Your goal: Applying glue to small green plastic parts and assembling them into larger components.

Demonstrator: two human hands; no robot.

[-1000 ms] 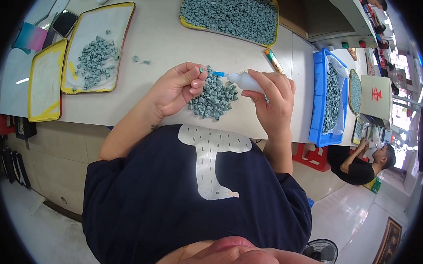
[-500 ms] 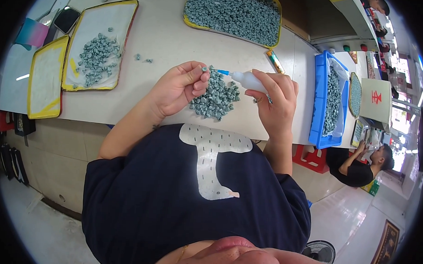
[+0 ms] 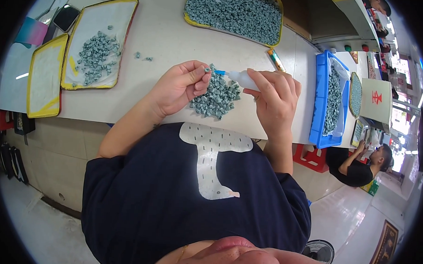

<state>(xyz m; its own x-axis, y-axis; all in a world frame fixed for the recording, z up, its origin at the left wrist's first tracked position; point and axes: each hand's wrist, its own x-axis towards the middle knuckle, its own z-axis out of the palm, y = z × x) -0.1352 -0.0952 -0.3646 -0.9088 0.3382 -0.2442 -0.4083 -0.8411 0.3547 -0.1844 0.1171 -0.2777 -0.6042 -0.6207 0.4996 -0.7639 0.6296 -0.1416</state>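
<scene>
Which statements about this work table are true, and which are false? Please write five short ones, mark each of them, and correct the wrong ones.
1. The right hand holds a pale bottle. True.
2. The left hand is spread open and holds nothing. False: it pinches a small grey-green piece.
3. The blue bin stands to the right of the loose pile. True.
4. The bottle's nozzle is red. False: it is blue.
5. The loose pile lies directly on the table. True.
</scene>
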